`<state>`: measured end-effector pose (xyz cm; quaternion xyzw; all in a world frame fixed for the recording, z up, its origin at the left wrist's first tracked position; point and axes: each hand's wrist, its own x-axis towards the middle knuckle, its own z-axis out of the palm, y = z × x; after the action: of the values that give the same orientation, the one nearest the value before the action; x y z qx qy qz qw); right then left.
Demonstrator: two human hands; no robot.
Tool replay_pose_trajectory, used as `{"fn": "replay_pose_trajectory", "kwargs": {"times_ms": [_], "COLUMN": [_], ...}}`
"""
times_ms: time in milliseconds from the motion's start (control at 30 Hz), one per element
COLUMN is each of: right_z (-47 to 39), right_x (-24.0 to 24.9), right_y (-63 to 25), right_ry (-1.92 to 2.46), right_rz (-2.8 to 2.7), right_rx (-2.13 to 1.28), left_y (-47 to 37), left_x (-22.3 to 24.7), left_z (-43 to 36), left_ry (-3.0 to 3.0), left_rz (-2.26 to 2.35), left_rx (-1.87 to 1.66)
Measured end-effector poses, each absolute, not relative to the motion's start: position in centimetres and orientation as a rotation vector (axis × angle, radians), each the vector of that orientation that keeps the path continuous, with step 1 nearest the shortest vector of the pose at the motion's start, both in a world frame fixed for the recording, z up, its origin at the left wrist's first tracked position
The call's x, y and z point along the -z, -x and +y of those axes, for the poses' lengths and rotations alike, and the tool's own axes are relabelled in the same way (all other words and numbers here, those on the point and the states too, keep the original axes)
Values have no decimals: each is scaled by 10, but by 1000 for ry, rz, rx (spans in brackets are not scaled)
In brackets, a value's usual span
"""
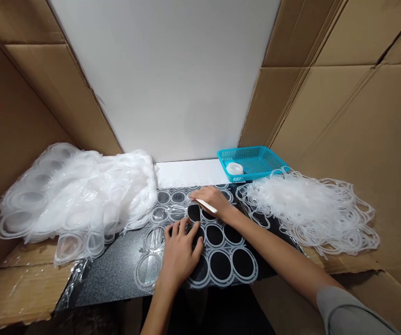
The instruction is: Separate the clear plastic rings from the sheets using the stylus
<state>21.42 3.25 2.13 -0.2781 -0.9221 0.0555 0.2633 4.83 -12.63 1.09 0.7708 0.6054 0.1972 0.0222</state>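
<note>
A translucent sheet of joined rings (221, 265) lies on the black table top in front of me. Some of its circles look black inside, while those at the left carry a shiny clear film. My left hand (182, 246) rests on the sheet with its fingers spread, holding nothing. Farther forward, my right hand (211, 199) is closed around a slim white pen-like tool (206, 205) over the sheet's upper rows. The tool's tip is hidden by the fingers, so its exact kind does not show.
A big heap of translucent ring sheets (91, 190) stands at the left. Tangled ring-shaped offcuts (312, 209) are piled at the right. Behind them a turquoise basket (265, 163) contains white rings (234, 169). Cardboard walls (354, 116) and a white panel (165, 79) enclose the table.
</note>
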Motion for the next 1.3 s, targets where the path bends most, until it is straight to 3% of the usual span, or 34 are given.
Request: {"fn": "replay_pose_trajectory", "kwargs": {"times_ms": [167,467,733,1033,1300], "right_z": [52,2,-9,-9,-9], "right_x": [-40,-23,-15,-15,-5], "right_y": [-210,-170,-171,-172,-171], "right_ry": [1003,699,810,668,406], "right_rz": [-2332,-2468,-2226,-2304,-2503], "right_rx": [-49,-575,-995,-881,-415], "left_y": [-50,-17,-4,-6,-10], "left_x": [-12,-23,-7,-8,-9], "left_z": [-129,-140,-147,-146,-145], "left_ry": [-2355,-2079,-2154,-2210,-2256], "left_rz": [1871,1738,1909,1957,2018], "left_rx": [-620,-932,-844,-728,-627]}}
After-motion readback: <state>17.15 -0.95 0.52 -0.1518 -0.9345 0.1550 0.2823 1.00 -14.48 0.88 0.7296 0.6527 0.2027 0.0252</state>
